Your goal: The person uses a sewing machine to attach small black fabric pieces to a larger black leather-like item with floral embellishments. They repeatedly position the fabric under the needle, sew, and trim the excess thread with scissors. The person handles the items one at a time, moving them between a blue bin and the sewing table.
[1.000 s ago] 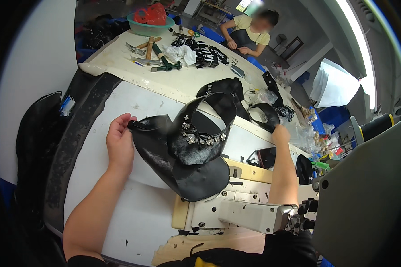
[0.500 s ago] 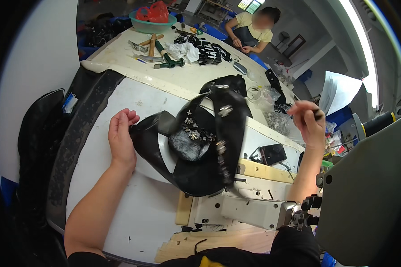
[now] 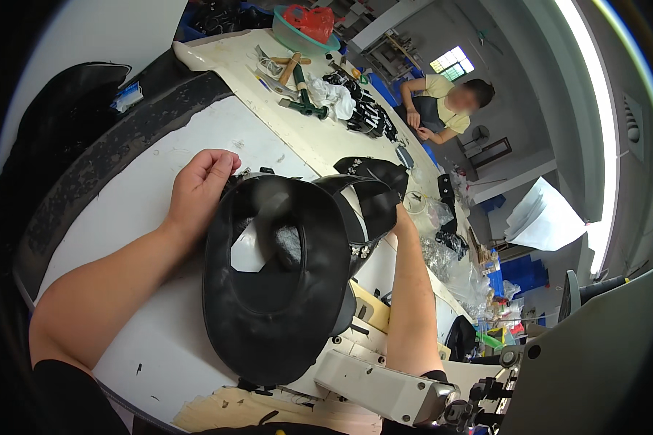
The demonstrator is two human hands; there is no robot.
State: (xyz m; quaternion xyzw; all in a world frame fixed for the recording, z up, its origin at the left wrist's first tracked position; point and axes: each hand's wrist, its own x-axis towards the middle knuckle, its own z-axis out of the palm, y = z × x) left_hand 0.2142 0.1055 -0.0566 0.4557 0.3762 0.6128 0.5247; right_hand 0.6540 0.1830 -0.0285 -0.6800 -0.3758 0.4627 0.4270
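A black leather bag (image 3: 276, 348), its wide oval opening turned toward me, is held up over the white worktop. Flower-shaped metal ornaments (image 3: 360, 251) run along a black part on its right. My left hand (image 3: 202, 187) is closed, thumb against fingers, at the upper left edge of the bag. On the far right side, my right hand (image 3: 401, 217) reaches behind the leather, which hides its fingers. Below the bag, the pale narrow arm of a sewing machine (image 3: 377, 384) sticks out from the right.
The sewing machine's large grey head (image 3: 595, 355) stands close at right. Farther off lie hammers (image 3: 298, 80), a white cloth (image 3: 334, 96), black strips (image 3: 370, 116) and a green basin (image 3: 297, 38). Another decorated black piece (image 3: 374, 168) lies behind the bag. A person (image 3: 442, 109) sits at the far end.
The bag has turned so its oval opening faces me. My left hand has closed at its edge. My right hand has come in from the right, behind the leather. The view has shifted.
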